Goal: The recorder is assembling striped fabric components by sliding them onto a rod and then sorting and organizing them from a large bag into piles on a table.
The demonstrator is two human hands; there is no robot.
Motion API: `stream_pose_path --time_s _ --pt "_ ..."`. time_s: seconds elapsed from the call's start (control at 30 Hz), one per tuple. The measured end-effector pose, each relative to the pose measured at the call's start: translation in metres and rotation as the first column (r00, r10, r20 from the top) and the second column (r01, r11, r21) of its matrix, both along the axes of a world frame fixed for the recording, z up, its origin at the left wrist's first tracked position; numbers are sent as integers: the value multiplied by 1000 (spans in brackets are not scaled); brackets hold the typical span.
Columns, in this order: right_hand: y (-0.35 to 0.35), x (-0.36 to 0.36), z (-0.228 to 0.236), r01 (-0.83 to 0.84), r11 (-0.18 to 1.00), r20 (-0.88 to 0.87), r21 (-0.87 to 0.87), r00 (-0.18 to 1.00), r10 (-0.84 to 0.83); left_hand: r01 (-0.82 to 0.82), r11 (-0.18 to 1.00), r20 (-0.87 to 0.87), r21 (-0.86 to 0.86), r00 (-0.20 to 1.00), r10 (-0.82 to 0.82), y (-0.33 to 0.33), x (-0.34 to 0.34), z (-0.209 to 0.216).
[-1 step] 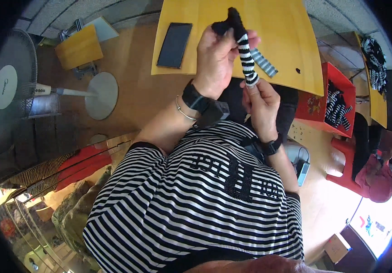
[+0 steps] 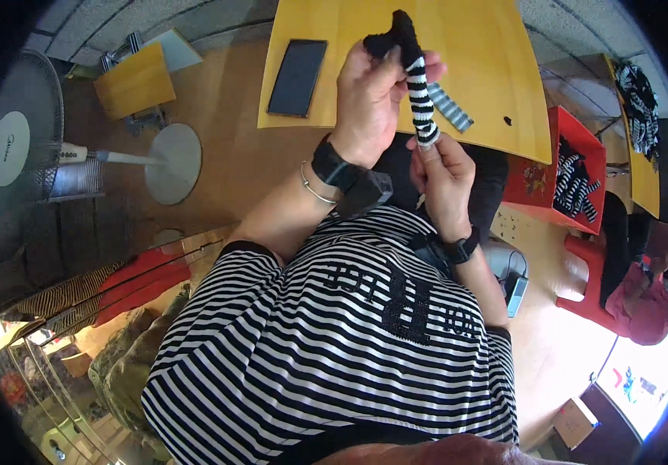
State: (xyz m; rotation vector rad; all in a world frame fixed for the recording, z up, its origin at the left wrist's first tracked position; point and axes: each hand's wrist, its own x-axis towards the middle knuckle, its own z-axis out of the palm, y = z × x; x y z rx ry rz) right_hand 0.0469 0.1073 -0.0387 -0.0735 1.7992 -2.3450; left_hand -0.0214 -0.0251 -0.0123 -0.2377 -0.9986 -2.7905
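Phone (image 2: 297,77) lies on the yellow table (image 2: 497,46). My left hand (image 2: 370,101) is closed round the black end of the striped knit tube (image 2: 419,94), held over the table's near edge. My right hand (image 2: 446,174) pinches its lower end, shifted slightly left from a moment ago; neither grip is lost, so handling is practically unchanged. Grey striped strip (image 2: 452,108) lies beyond.
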Motion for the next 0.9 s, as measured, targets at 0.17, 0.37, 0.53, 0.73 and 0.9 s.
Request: stream_pose_path --time_s 0.17,0.37,0.53,0.73,0.9 --pt "9 -10 8 -99 995 44 7 994 98 13 1000 -19 -1 1000 -13 -11 -7 6" --pt "25 -7 3 -129 980 34 154 992 126 -60 995 -25 -77 998 58 -25 -8 6" --pt "47 -17 5 -107 949 -60 297 990 130 12 995 -30 -97 999 -15 -33 -11 9" --pt "67 -28 7 81 804 -404 590 891 206 115 952 -14 -284 992 -124 -30 -9 12" --pt "56 -25 16 56 743 -289 667 939 188 183 938 -30 -296 979 -200 -14 -5 2"
